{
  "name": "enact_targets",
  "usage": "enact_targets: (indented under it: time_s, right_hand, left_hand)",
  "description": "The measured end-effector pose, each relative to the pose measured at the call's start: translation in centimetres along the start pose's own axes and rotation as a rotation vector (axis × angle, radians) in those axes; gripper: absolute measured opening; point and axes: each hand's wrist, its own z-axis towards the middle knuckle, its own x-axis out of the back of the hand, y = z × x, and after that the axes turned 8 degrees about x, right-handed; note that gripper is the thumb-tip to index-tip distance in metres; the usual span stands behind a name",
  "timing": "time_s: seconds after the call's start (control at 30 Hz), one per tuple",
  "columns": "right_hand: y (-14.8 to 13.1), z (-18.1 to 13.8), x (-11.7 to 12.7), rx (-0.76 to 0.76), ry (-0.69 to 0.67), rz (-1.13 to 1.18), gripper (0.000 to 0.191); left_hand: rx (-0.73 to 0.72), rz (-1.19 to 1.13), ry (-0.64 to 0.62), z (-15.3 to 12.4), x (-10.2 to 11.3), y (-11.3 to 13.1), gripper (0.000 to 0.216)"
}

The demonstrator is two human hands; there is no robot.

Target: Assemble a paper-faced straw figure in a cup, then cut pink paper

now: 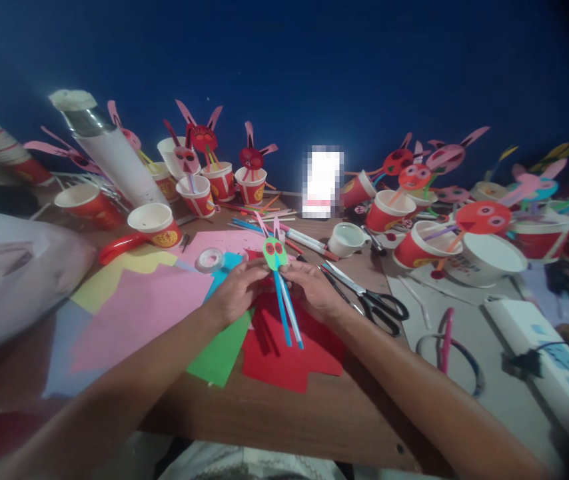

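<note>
Between both hands is a paper bunny puppet (pixel 275 253), with a green oval head, red eyes, pink ears and two blue-and-white straws hanging below. My left hand (pixel 237 290) grips the left edge of its head. On the other edge, my right hand (pixel 317 287) is closed with thumb and fingers. Fingertips behind the head are partly hidden. Beneath the hands lie red paper (pixel 289 347) and green paper (pixel 224 353). Black-handled scissors (pixel 377 300) rest just right of my right hand. A roll of tape (pixel 210 260) sits beyond my left hand.
Red paper cups (pixel 154 225) holding similar paper puppets line the back of the table. Pink paper (pixel 149 307) spreads at left beside a white plastic bag (pixel 19 280). Markers (pixel 309 241), a small white cup (pixel 348 239) and a power strip (pixel 549 367) stand around the work area.
</note>
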Motion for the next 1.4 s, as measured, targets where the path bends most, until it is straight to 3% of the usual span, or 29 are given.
enact_targets:
  time_s: [0.37, 0.57, 0.67, 0.83, 1.13, 1.27, 1.4]
  right_hand:
    - [-0.2, 0.1, 0.2, 0.065, 0.05, -0.149, 0.027]
    - [-0.5, 0.3, 0.6, 0.128, 0.097, -0.259, 0.029]
    - [-0.4, 0.4, 0.8, 0.141, 0.093, -0.315, 0.027]
    - [-0.2, 0.6, 1.1, 0.157, 0.088, -0.418, 0.028]
    - [0.0, 0.6, 1.4, 0.212, 0.1, -0.598, 0.018]
    - [-0.9, 0.1, 1.2, 0.459, 0.193, -0.835, 0.029]
    - [-1.3, -0.7, 0.5, 0.792, 0.029, -1.214, 0.016]
  left_hand:
    - [-0.047, -0.005, 0.028, 0.1, -0.1, 0.0, 0.021]
    - [-0.151, 0.084, 0.219, 0.2, 0.2, 0.2, 0.014]
    - [-0.184, 0.11, 0.245, 0.1, 0.2, 0.3, 0.014]
    - [-0.166, 0.115, 0.199, 0.1, 0.1, 0.2, 0.021]
    - [-0.114, 0.161, 0.336, 0.1, -0.1, 0.3, 0.015]
    - [-0.099, 0.159, 0.345, 0.1, -0.1, 0.4, 0.013]
    - [-0.105, 0.153, 0.329, 0.1, -0.1, 0.2, 0.013]
